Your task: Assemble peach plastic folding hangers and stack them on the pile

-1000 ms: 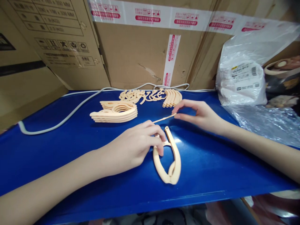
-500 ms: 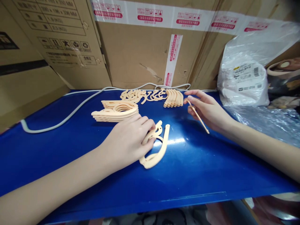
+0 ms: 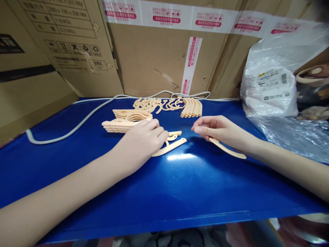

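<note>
My left hand (image 3: 144, 142) is closed round a beige plastic folding hanger (image 3: 171, 147), whose arm ends point right, low over the blue table. Its middle is hidden under my fingers. Between thumb and fingers of my right hand (image 3: 218, 130) is a slim, curved beige hanger arm (image 3: 230, 152), its free end slanting down to the right. Just behind my left hand is a stack of beige hangers (image 3: 118, 125). Farther back are a row of curved hanger arms (image 3: 191, 107) and a scatter of small beige hooks (image 3: 171, 104).
The blue table (image 3: 164, 199) is bounded at the back by large cardboard boxes (image 3: 154, 55). A white cable (image 3: 84, 123) runs along the left and back. At right stand a plastic-wrapped white package (image 3: 269, 89) and clear plastic film (image 3: 290, 137).
My right hand has moved from beside the row of arms toward me and slightly left, bringing the hanger arm along. My left hand has tilted the hanger flatter and drawn it up.
</note>
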`<state>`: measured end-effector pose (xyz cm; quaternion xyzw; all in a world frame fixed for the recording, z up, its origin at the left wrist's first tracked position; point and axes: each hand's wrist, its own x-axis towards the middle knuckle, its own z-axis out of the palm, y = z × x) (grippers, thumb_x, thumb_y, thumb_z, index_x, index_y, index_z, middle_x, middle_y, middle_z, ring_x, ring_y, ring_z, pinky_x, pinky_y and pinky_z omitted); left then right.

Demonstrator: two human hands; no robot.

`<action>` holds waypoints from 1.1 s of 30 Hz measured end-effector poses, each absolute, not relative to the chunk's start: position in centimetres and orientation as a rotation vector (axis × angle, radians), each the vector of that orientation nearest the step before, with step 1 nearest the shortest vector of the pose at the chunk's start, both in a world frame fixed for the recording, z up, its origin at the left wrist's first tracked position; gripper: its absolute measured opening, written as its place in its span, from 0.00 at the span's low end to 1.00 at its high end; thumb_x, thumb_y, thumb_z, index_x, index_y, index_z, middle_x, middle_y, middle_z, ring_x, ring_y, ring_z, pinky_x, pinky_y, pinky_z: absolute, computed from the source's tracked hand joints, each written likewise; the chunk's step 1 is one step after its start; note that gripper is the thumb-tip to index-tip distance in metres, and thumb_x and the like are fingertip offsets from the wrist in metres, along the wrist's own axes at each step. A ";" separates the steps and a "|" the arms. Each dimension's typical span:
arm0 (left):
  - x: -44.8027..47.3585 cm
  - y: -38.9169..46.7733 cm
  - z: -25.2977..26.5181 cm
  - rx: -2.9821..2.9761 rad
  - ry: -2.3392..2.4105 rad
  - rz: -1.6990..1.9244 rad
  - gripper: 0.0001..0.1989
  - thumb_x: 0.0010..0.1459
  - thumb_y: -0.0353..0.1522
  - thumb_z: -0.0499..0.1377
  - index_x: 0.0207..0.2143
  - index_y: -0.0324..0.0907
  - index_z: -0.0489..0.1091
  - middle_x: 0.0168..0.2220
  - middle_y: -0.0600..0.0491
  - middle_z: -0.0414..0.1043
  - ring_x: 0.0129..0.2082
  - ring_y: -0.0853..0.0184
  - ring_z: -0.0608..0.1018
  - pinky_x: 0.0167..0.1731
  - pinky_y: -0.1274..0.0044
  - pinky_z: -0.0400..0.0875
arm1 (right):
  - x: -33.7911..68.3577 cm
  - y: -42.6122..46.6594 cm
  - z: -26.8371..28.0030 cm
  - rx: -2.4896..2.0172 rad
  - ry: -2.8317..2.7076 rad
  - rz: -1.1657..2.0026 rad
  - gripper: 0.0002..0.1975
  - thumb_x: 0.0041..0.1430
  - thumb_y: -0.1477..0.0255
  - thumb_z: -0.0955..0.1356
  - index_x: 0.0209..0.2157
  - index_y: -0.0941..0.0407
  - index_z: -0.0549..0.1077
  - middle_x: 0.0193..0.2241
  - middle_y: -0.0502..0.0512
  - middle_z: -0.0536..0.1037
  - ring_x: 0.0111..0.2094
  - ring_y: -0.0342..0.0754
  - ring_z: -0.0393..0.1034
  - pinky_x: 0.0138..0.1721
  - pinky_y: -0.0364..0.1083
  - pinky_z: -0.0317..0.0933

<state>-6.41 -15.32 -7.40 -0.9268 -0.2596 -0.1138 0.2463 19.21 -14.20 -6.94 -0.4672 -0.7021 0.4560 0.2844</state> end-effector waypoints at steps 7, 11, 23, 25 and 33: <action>-6.6 -15.5 -7.5 -2.451 -0.659 -0.320 0.08 0.61 0.23 0.54 0.30 0.36 0.71 0.28 0.48 0.72 0.33 0.57 0.72 0.33 0.69 0.67 | 19.3 -14.4 -7.1 -1.210 -1.951 1.266 0.21 0.59 0.54 0.67 0.41 0.58 0.73 0.17 0.43 0.64 0.16 0.40 0.62 0.17 0.41 0.59; -6.6 -15.6 -7.5 -2.455 -0.664 -0.316 0.08 0.61 0.23 0.54 0.30 0.36 0.71 0.28 0.48 0.72 0.33 0.57 0.73 0.32 0.69 0.68 | 19.4 -14.5 -7.3 -1.211 -2.234 0.997 0.21 0.63 0.59 0.65 0.52 0.56 0.72 0.18 0.43 0.66 0.16 0.39 0.60 0.17 0.40 0.54; -6.6 -15.5 -7.4 -2.450 -0.681 -0.297 0.06 0.58 0.23 0.57 0.29 0.36 0.71 0.26 0.49 0.71 0.31 0.58 0.72 0.29 0.70 0.67 | 18.9 -15.8 -6.3 -1.036 -2.653 0.648 0.16 0.66 0.62 0.64 0.50 0.55 0.72 0.25 0.47 0.76 0.22 0.41 0.66 0.26 0.41 0.57; -6.5 -15.6 -7.4 -2.459 -0.714 -0.302 0.06 0.59 0.23 0.57 0.30 0.37 0.71 0.26 0.49 0.71 0.31 0.57 0.72 0.29 0.70 0.68 | 19.1 -15.6 -6.5 -1.055 -2.603 0.569 0.18 0.67 0.63 0.62 0.54 0.56 0.69 0.28 0.49 0.77 0.26 0.43 0.70 0.30 0.42 0.61; -5.8 -16.9 -7.6 -2.893 -0.891 -0.510 0.14 0.67 0.37 0.51 0.47 0.38 0.69 0.52 0.44 0.71 0.53 0.56 0.71 0.51 0.64 0.67 | 19.5 -14.9 -7.4 -1.037 -2.684 0.077 0.19 0.71 0.64 0.55 0.50 0.57 0.69 0.43 0.60 0.78 0.40 0.52 0.75 0.39 0.48 0.66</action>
